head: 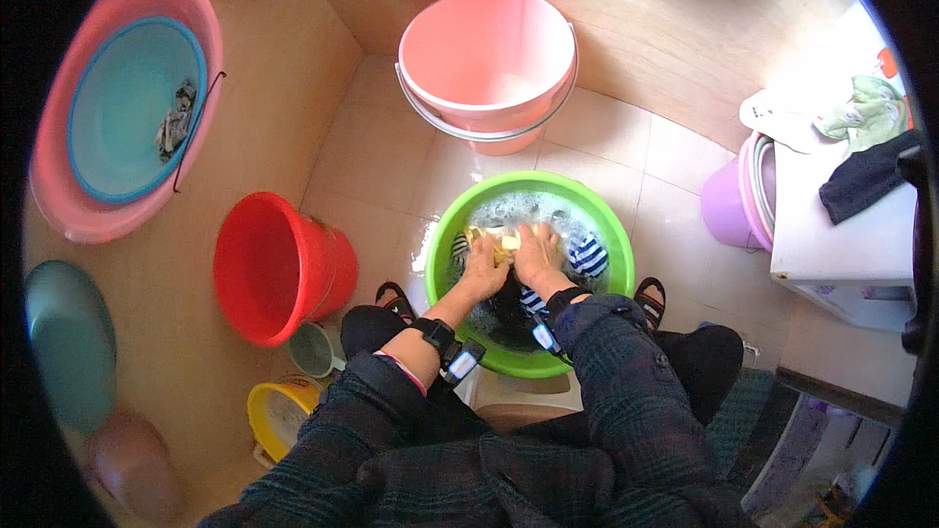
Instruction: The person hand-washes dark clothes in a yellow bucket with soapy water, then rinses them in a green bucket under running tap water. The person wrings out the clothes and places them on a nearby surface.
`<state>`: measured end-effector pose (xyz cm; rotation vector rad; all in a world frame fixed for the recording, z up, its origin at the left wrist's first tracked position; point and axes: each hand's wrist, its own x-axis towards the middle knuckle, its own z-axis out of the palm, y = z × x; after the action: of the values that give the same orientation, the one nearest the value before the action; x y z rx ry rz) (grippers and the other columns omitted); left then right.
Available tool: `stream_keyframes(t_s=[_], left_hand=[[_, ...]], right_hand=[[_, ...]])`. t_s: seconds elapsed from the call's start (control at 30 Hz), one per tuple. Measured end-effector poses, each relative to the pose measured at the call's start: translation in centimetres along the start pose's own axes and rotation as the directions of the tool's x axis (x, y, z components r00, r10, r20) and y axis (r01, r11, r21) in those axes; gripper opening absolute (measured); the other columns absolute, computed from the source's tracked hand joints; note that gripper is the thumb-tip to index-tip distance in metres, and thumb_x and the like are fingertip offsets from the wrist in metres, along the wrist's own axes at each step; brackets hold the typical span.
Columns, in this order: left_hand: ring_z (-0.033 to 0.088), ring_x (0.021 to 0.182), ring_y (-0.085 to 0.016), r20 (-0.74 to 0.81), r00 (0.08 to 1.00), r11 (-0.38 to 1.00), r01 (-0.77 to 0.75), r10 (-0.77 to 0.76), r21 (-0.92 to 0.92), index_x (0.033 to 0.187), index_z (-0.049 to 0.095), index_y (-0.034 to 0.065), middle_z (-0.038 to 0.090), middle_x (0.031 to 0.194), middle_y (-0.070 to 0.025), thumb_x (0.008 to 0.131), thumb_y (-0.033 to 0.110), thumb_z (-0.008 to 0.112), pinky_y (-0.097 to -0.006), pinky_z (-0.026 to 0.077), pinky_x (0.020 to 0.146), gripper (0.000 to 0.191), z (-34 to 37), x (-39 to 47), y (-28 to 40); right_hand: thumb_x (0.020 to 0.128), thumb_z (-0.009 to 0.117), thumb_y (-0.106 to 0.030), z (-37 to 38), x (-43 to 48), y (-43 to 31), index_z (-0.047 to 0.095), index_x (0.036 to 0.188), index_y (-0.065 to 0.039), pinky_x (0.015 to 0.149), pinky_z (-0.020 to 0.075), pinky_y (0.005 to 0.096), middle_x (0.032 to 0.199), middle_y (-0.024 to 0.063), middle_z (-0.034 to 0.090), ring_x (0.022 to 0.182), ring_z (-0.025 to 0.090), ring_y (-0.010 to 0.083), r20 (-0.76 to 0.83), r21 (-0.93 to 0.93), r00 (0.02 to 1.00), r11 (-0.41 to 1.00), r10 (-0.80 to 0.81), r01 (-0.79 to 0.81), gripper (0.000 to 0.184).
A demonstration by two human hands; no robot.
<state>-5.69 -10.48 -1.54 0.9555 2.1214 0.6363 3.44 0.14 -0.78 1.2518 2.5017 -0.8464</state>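
Observation:
A green plastic basin (623,286) of sudsy water stands on the floor between my feet. Inside it, my left hand (483,268) grips a wet yellow cloth (500,253) from the left. From the other side my right hand (538,255) holds the same cloth, its fingertips partly hidden by cloth and foam. A small pale yellow block (510,243), apparently bar soap, lies between my hands beside my right thumb. Blue-and-white striped fabric (588,257) shows at the basin's right, and dark cloth (506,306) lies in the water below my wrists.
A pink bucket (480,51) stands beyond the basin. To the left are a red bucket (323,271), a white mug (312,350) and a yellow bucket (257,411). Purple buckets (722,198) adjoin a white cabinet (836,249) at right. Basins (209,37) hang on the left wall.

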Motion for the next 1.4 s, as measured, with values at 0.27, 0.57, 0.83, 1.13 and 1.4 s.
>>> stream_keyframes(t_s=[0.27,0.57,0.83,1.13,1.4], left_hand=[[0.047,0.114,-0.024,0.075,0.979,0.606,0.175,-0.187,-0.776,0.126,0.044,-0.0011,0.051,0.123,-0.0142,0.096,0.032,0.043,-0.0367,0.034,0.101,0.045,-0.7,1.5,1.7],[0.065,0.083,-0.025,0.366,0.919,-0.169,0.388,0.145,-0.906,0.106,0.059,0.0052,0.065,0.096,-0.0117,0.093,0.058,0.037,-0.0369,0.055,0.074,0.058,-3.6,0.5,4.2],[0.062,0.077,-0.019,-0.076,0.986,0.404,-0.008,-0.151,-0.915,0.105,0.057,0.0002,0.063,0.090,-0.0075,0.086,0.023,0.058,-0.0296,0.050,0.070,0.030,-4.1,-2.6,5.7],[0.051,0.099,-0.049,-0.157,0.988,0.999,-0.006,-0.001,-0.049,0.114,0.051,-0.0061,0.049,0.111,-0.0362,0.081,0.020,0.054,-0.0476,0.044,0.089,0.042,-0.4,-0.1,0.1],[0.057,0.101,-0.031,0.150,0.964,0.730,0.263,-0.219,-0.631,0.110,0.059,-0.0019,0.061,0.105,-0.0209,0.091,0.036,0.043,-0.0391,0.046,0.087,0.045,-0.4,2.8,1.6]], right_hand=[[0.085,0.054,-0.025,-4.4,1.3,-0.4,0.060,0.112,-0.010,0.087,0.0461,0.0434,0.102,0.0166,0.063,0.098,0.059,0.0339,0.041,0.238,0.995,0.968,-0.094,0.082,0.032],[0.082,0.051,-0.012,-8.1,-7.3,-3.7,0.058,0.095,0.002,0.084,0.0438,0.0283,0.094,0.0086,0.061,0.089,0.054,0.0145,-0.230,0.879,0.878,0.297,-0.421,0.373,0.021],[0.080,0.055,-0.030,-8.1,-4.3,0.3,0.063,0.087,-0.003,0.074,0.0475,0.0403,0.091,0.0184,0.063,0.083,0.060,0.0308,-0.229,0.465,0.970,0.885,0.081,0.036,0.029],[0.081,0.063,-0.022,-3.9,-2.9,1.4,0.043,0.135,-0.020,0.095,0.0383,0.0521,0.137,0.0149,0.035,0.121,0.037,0.0402,-0.105,-0.089,0.993,0.995,-0.047,0.038,0.058],[0.078,0.058,-0.017,-5.5,0.0,0.1,0.064,0.106,-0.014,0.090,0.0442,0.0412,0.112,0.0081,0.058,0.101,0.054,0.0323,-0.114,0.175,0.992,0.981,-0.060,0.080,0.029]])
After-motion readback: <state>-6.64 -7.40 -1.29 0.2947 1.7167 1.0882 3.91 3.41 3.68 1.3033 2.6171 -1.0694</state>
